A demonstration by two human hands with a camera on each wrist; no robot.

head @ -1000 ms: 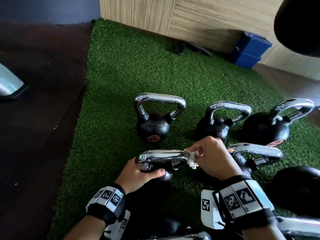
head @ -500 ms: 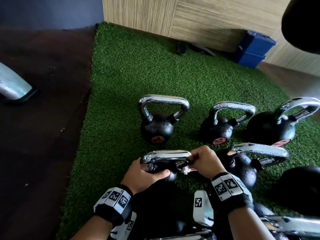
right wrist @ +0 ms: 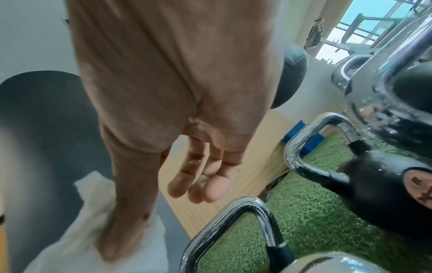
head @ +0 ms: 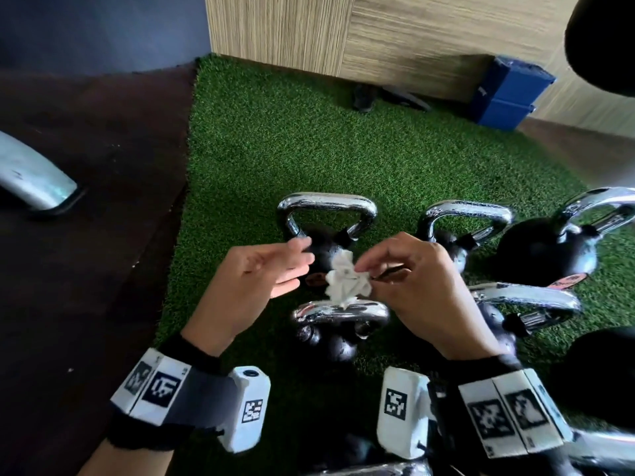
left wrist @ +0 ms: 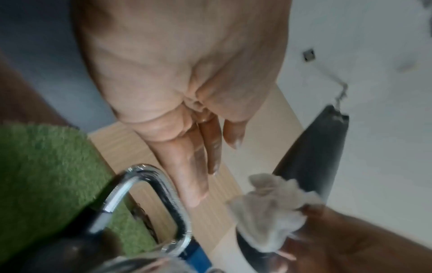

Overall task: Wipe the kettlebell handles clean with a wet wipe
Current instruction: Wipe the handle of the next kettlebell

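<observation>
White wet wipe [head: 347,282] pinched in right grip [head: 417,290], left grip [head: 256,273] released, above chrome handle [head: 340,311]

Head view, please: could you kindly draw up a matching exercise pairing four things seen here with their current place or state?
Things:
1. crumpled white wet wipe
2. left hand
3. blue stacked boxes
4. chrome handle of the nearest black kettlebell

States:
A. against the wooden wall
B. open, holding nothing
C. just below the wipe, untouched by either hand
D. pinched by the right hand

Pairs: 1-D, 2-B, 3-A, 4-C
</observation>
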